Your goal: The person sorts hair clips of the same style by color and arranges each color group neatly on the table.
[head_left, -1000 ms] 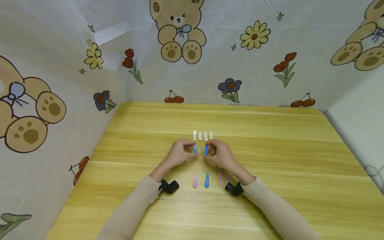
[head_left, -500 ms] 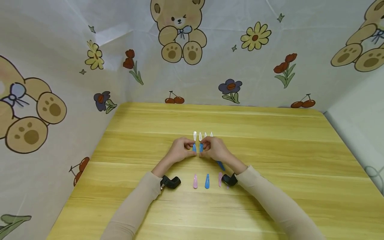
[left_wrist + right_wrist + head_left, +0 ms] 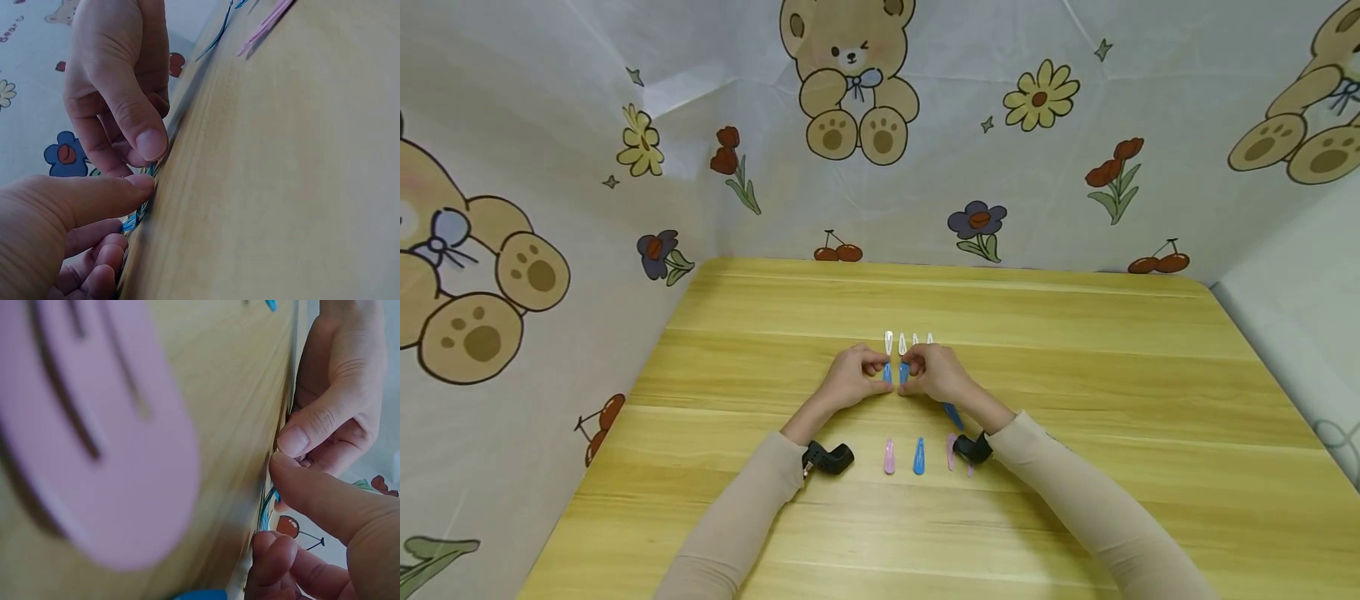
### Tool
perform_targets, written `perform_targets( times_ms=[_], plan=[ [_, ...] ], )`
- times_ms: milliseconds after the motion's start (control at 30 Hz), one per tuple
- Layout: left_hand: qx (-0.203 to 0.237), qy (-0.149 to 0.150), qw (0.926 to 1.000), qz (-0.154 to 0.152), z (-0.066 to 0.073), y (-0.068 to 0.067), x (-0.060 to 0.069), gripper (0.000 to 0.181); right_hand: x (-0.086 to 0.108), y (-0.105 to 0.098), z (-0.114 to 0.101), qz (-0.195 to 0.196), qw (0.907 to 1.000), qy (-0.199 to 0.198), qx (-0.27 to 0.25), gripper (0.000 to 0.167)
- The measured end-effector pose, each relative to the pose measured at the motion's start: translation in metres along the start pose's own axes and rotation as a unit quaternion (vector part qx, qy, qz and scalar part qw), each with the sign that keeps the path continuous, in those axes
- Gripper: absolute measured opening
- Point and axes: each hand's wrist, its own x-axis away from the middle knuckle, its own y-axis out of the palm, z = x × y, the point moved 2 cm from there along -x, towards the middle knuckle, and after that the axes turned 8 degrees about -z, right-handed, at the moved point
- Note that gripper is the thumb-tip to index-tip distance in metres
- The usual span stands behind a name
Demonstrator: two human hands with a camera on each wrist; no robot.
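Head view, left hand (image 3: pixel 853 375) pinching 1 blue clip (image 3: pixel 887 373), right hand (image 3: pixel 938 373) pinching a 2nd blue clip (image 3: pixel 904 373) just beside, 4 white clips (image 3: pixel 902 343) beyond on the table (image 3: pixel 760 333), left wrist view, thumbs (image 3: pixel 151 144) near together, right wrist view, pink clip (image 3: pixel 144 487) in foreground

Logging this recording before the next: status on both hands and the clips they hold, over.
Left hand: pinches blue snap hair clip. Right hand: pinches second blue snap clip alongside, narrow gap. White snap clips just beyond; nothing visible in the gap.
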Motion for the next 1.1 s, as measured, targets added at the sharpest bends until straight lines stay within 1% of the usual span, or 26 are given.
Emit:
perform_targets(
  times_ms=[167,300,433,567,700,833,967,1100],
  plan=[
    [-0.001,-0.001,1.0,-0.001,0.0,0.0,0.0,0.043,0.0,0.0,0.001,0.003,1.0,0.001,0.008,0.043],
    [-0.003,-0.003,1.0,-0.002,0.0,0.001,0.0,0.044,0.0,0.001,0.001,0.009,0.9997,-0.008,0.023,0.044],
    [-0.003,-0.002,1.0,-0.002,-0.001,0.001,0.0,0.044,0.002,0.0,-0.001,0.013,0.9991,-0.017,0.036,0.047],
    [-0.003,-0.002,1.0,0.0,-0.002,0.002,0.0,0.045,0.008,-0.007,-0.005,0.013,0.999,-0.028,0.033,0.052],
    [-0.006,-0.004,1.0,0.001,-0.001,0.002,-0.001,0.045,0.019,-0.021,-0.009,0.013,0.9991,-0.037,0.014,0.052],
    [-0.007,-0.005,1.0,0.0,-0.002,0.002,0.0,0.045,0.035,-0.034,-0.006,0.009,0.9994,-0.032,-0.007,0.05],
    [-0.007,-0.004,1.0,0.0,-0.002,0.003,0.0,0.046,0.054,-0.042,0.003,-0.005,0.9988,-0.03,-0.038,0.049],
    [-0.01,0.001,1.0,0.001,-0.002,0.002,0.0,0.046,0.069,-0.042,0.017,-0.025,0.9974,-0.031,-0.06,0.051]
  ],
)
